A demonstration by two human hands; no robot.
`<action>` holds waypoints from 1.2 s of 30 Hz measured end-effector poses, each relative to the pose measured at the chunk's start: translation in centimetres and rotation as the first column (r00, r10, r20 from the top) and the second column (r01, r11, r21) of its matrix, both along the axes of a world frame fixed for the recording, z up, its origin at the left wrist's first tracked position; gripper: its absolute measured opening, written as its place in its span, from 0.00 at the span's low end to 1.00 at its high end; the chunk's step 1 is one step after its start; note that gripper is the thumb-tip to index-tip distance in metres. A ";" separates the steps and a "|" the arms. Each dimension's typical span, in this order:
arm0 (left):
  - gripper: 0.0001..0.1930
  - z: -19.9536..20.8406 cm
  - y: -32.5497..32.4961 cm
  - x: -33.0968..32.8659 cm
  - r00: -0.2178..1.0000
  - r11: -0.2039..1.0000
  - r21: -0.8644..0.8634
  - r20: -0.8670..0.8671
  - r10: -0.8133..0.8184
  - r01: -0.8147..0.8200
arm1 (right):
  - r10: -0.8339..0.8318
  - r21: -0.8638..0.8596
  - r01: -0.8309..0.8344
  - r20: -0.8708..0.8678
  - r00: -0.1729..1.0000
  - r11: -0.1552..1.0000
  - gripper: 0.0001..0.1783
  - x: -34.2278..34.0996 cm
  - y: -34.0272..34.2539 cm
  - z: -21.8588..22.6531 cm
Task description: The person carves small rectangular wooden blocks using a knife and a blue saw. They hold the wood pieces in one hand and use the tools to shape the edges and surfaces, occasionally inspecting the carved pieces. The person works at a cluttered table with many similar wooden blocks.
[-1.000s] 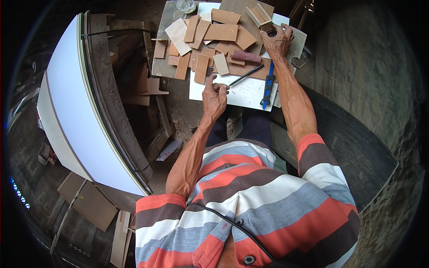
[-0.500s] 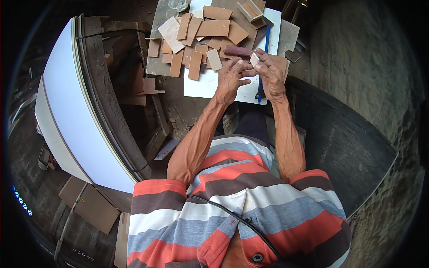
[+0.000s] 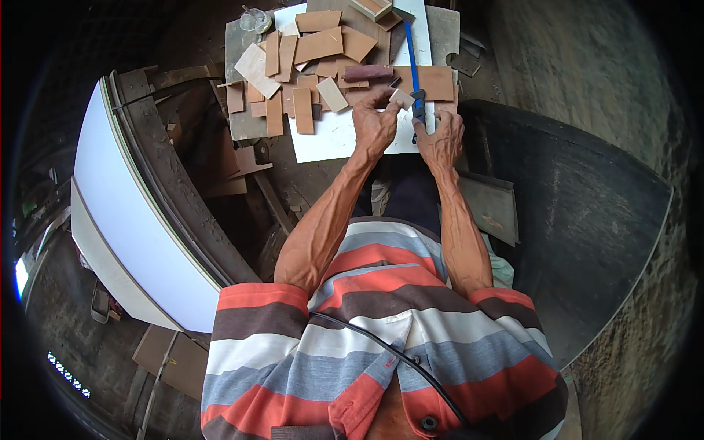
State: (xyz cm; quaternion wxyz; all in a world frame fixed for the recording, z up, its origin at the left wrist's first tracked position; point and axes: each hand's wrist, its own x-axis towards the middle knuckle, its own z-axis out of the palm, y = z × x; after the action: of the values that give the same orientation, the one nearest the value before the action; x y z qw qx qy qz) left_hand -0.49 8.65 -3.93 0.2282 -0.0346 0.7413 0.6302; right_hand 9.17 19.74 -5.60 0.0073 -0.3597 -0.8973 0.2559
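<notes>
Pinching small wood piece point(image 3: 401, 97), left hand point(image 3: 375, 125); right hand point(image 3: 440, 139) prob. on blue tool point(image 3: 413, 70).

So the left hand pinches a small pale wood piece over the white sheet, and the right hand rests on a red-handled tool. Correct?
Not quite: in the head view, the tool under the right hand has a blue handle, not red. The left hand does pinch the small pale wood piece over the white sheet.
</notes>
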 end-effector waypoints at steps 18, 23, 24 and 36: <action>0.10 -4.1 1.0 0.0 0.916 0.927 -0.036 0.175 -0.362 0.374 | -0.458 -0.657 0.228 -0.200 0.866 0.718 0.11 4.3 -2.0 -0.4; 0.09 -5.0 1.7 2.2 0.841 0.861 -0.095 0.291 -0.456 0.500 | -0.578 -0.710 0.354 -0.091 0.811 0.609 0.24 8.8 -1.7 1.9; 0.09 -4.8 2.1 2.7 0.834 0.855 -0.121 0.325 -0.446 0.505 | -0.559 -0.715 0.362 -0.048 0.828 0.598 0.24 9.6 -1.4 1.9; 0.14 -6.3 3.3 5.9 0.879 0.820 -0.333 0.059 -0.474 0.465 | -0.326 -0.617 0.298 0.069 0.943 0.728 0.22 16.6 -2.9 1.0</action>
State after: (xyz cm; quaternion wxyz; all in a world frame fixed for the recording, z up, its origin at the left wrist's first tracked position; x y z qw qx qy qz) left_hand 5.40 11.98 -10.26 0.3568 0.1186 0.8267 0.4186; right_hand 25.80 16.80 -4.58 -0.0486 -0.4817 -0.6894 0.5389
